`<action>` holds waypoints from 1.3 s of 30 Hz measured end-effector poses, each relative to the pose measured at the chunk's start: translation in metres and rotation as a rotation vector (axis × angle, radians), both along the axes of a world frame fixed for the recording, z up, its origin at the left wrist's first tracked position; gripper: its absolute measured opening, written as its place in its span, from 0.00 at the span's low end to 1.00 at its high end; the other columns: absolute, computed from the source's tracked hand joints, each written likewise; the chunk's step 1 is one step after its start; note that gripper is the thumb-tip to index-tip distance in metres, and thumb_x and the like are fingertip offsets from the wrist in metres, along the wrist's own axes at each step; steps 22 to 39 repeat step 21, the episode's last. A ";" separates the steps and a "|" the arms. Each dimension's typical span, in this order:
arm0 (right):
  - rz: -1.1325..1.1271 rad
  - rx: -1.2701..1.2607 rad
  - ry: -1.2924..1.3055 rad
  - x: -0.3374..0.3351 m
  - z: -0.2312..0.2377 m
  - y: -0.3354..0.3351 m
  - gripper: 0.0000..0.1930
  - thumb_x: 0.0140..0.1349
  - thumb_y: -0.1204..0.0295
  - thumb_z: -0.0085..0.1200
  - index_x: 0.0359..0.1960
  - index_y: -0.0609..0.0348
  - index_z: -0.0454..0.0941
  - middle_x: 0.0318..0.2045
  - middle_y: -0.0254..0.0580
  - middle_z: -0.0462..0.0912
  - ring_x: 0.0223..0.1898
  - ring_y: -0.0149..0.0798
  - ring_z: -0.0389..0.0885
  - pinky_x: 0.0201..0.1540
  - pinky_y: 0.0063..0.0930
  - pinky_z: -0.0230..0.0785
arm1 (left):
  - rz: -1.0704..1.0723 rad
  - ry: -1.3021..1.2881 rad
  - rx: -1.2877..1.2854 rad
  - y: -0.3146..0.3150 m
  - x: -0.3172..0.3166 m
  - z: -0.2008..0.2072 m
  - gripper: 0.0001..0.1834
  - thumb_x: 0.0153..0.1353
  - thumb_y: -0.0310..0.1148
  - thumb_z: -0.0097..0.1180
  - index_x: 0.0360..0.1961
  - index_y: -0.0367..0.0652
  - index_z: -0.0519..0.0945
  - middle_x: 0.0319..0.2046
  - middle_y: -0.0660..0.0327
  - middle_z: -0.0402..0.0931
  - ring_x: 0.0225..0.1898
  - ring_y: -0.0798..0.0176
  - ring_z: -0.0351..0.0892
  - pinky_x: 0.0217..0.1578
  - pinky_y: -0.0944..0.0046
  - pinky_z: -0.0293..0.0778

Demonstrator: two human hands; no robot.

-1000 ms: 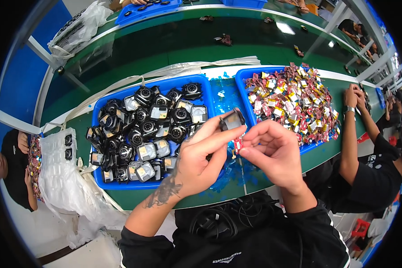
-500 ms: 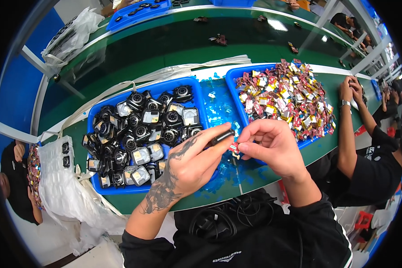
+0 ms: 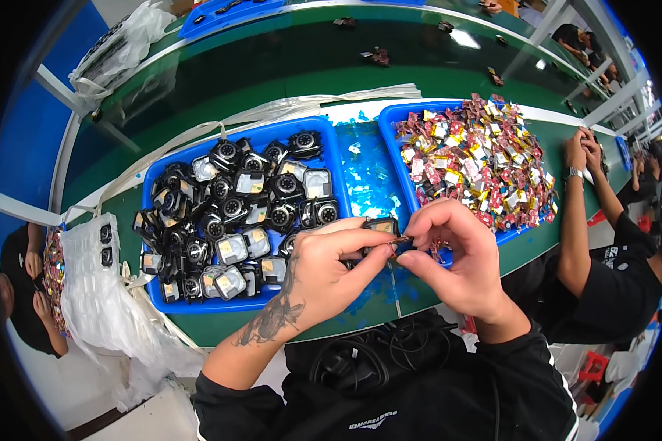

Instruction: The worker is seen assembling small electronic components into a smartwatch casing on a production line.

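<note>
My left hand is closed, its thumb and forefinger pinching a small dark reddish part. A black smartwatch case shows just behind those fingertips, in the same hand; its lower side is hidden. My right hand curls in from the right, thumb and forefinger bent round the other end of the small part. Between the right fingers a bit of red circuit board is visible; I cannot tell whether it is held. Below left, a blue tray carries many black watch cases, some face up, some showing their backs.
A second blue tray is heaped with red circuit boards and small batteries. Scraps of blue film litter the green bench between the trays. Black cables lie by my lap. A co-worker's arms are at right; plastic trays hang at left.
My left hand has turned, bringing its thumb up to pinch the small part beside the watch case. The right fingers have opened a little. Boards on the far green surface have shifted right.
</note>
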State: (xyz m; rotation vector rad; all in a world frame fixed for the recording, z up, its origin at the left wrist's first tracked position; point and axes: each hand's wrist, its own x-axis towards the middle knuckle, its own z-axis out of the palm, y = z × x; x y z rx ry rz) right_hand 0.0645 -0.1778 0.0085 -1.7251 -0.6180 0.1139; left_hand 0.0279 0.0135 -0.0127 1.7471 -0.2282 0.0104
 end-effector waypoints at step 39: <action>-0.161 0.054 0.157 0.008 -0.022 0.017 0.17 0.56 0.79 0.65 0.43 0.57 0.70 0.32 0.28 0.73 0.31 0.15 0.68 0.30 0.10 0.60 | 0.033 -0.026 -0.470 -0.012 0.001 -0.016 0.25 0.64 0.16 0.49 0.64 0.36 0.69 0.59 0.50 0.71 0.55 0.62 0.76 0.57 0.64 0.73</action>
